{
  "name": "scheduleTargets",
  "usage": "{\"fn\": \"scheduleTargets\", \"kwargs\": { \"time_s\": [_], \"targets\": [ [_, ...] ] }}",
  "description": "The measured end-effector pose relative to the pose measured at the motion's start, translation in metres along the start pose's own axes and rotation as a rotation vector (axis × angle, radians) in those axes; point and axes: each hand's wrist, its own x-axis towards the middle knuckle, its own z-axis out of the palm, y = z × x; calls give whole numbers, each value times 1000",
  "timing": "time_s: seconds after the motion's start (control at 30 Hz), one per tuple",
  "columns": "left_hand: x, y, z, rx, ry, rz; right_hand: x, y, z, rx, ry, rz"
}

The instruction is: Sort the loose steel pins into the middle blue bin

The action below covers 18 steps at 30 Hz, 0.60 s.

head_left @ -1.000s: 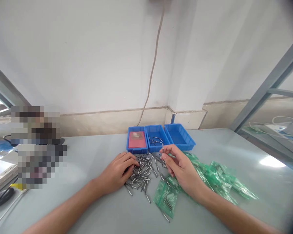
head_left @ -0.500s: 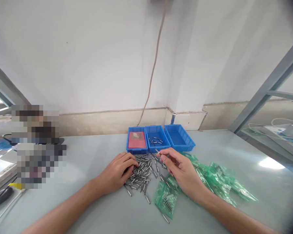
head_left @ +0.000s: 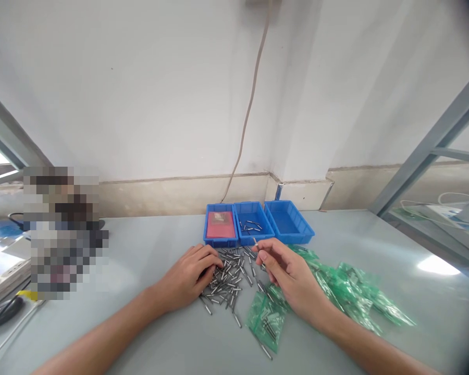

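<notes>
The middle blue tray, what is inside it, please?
Several metal pins lie loose on the floor of the middle blue tray. The tray's near wall hides the strip of floor just behind it, so I cannot tell whether more pins lie there.

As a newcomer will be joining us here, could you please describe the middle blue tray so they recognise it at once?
At the far side of the grey table, near the wall, stands a row of three blue trays. The middle tray sits just beyond the heap of metal pins. It alone shows loose pins inside; the left tray holds a reddish sheet.
</notes>
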Motion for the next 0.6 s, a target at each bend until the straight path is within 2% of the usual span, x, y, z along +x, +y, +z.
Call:
{"fn": "scheduleTargets", "kwargs": {
  "time_s": [0.6],
  "targets": [
    [1, 0, 1, -8, 10, 4, -1, -4, 2, 8, 2, -38]
  ]
}}
